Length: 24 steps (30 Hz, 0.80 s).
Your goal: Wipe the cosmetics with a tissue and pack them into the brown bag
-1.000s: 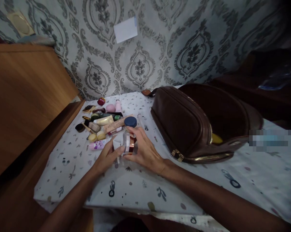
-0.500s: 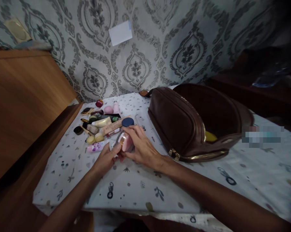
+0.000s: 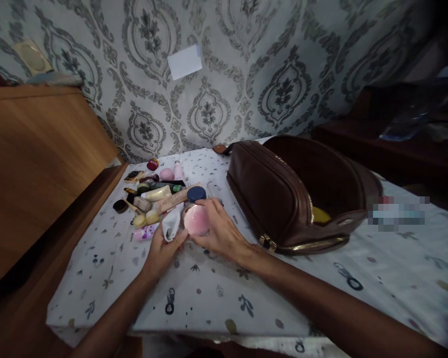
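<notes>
My right hand [image 3: 224, 228] grips a round pink cosmetic item [image 3: 196, 221] with a pale, shiny rim, its smooth round face turned up towards me. I cannot make out its exact kind. Close against it, my left hand [image 3: 164, 251] pinches a crumpled white cloth-like piece [image 3: 171, 224] with a dark mark on it. Both hands are just above the front of a spread of cosmetics. Nearest to them are a purple-and-pink tube [image 3: 145, 232], a jar with a dark blue lid [image 3: 196, 193], a beige tube [image 3: 174, 200] and two yellowish round pieces [image 3: 145, 219].
A brown leather bag [image 3: 268, 184] lies unzipped on the right, with something yellow [image 3: 321, 215] inside. Farther back are a pink egg-shaped sponge [image 3: 167, 174] and a small red jar [image 3: 152, 164]. A wooden cabinet [image 3: 41, 164] borders the patterned tablecloth [image 3: 201, 308] on the left; a wall stands behind.
The pink item has turned from side-on to face-up in my right hand. The white piece in my left hand now shows clearly beside it. The view has shifted slightly.
</notes>
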Each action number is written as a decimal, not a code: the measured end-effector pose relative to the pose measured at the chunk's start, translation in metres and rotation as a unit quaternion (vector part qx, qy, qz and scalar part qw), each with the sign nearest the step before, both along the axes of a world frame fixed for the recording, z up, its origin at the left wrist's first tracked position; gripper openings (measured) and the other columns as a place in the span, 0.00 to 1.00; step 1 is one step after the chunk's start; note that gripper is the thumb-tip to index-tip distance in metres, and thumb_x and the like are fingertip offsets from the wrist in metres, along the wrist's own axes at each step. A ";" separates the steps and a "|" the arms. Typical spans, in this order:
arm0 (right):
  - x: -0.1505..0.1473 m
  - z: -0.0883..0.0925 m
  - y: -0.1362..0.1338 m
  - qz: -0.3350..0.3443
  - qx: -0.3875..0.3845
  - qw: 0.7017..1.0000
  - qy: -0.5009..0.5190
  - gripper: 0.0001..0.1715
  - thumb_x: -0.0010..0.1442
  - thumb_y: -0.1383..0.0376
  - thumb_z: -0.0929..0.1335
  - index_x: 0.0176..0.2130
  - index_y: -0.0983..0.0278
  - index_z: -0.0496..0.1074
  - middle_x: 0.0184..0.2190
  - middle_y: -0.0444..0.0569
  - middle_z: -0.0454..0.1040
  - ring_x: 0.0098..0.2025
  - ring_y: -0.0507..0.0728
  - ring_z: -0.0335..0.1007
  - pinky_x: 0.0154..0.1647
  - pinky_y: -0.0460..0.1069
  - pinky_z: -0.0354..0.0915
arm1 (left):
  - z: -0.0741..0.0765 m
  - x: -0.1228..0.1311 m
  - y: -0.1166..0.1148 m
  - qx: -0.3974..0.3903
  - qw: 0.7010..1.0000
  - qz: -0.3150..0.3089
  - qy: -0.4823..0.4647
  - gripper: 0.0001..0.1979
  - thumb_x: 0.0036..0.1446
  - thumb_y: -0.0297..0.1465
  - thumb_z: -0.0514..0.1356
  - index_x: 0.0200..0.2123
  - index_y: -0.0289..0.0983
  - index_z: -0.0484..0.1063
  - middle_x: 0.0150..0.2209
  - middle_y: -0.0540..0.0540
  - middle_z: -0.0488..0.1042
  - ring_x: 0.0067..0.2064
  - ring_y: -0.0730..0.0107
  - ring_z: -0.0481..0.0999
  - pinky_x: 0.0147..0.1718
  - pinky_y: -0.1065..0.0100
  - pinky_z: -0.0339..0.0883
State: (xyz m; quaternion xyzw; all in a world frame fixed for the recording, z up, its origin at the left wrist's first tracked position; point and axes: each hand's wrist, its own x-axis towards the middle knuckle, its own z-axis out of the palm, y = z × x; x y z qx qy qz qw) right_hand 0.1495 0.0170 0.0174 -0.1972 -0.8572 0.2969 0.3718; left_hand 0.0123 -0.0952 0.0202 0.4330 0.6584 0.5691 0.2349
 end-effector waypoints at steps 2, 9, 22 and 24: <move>0.001 0.002 -0.001 -0.010 0.000 1.000 -0.008 0.33 0.47 0.66 0.72 0.52 0.64 0.61 0.47 0.55 0.65 0.52 0.65 0.64 0.53 0.61 0.66 | 0.001 0.001 -0.001 0.008 1.000 0.004 0.029 0.17 0.51 0.45 0.66 0.33 0.38 0.71 0.22 0.54 0.69 0.28 0.69 0.71 0.31 0.69 0.67; 0.002 -0.001 -0.004 0.035 -0.014 0.999 -0.005 0.37 0.48 0.64 0.74 0.55 0.63 0.61 0.53 0.57 0.62 0.57 0.65 0.62 0.56 0.61 0.66 | 0.000 -0.002 -0.003 -0.028 0.999 0.029 0.009 0.22 0.51 0.44 0.67 0.45 0.37 0.74 0.44 0.44 0.78 0.52 0.56 0.75 0.55 0.58 0.66; -0.004 -0.018 -0.004 0.093 -0.190 0.976 0.054 0.49 0.52 0.72 0.72 0.67 0.58 0.53 0.52 0.54 0.68 0.48 0.58 0.72 0.47 0.55 0.73 | -0.008 -0.001 0.000 0.031 0.994 0.091 0.050 0.30 0.45 0.45 0.69 0.49 0.35 0.73 0.50 0.38 0.77 0.53 0.52 0.76 0.56 0.53 0.67; -0.008 -0.020 -0.005 0.121 -0.250 0.958 0.068 0.53 0.50 0.70 0.74 0.68 0.58 0.50 0.48 0.51 0.72 0.43 0.56 0.74 0.42 0.52 0.74 | -0.015 -0.006 -0.002 0.021 0.991 0.118 0.055 0.30 0.43 0.47 0.70 0.46 0.34 0.74 0.47 0.38 0.79 0.50 0.50 0.77 0.55 0.52 0.69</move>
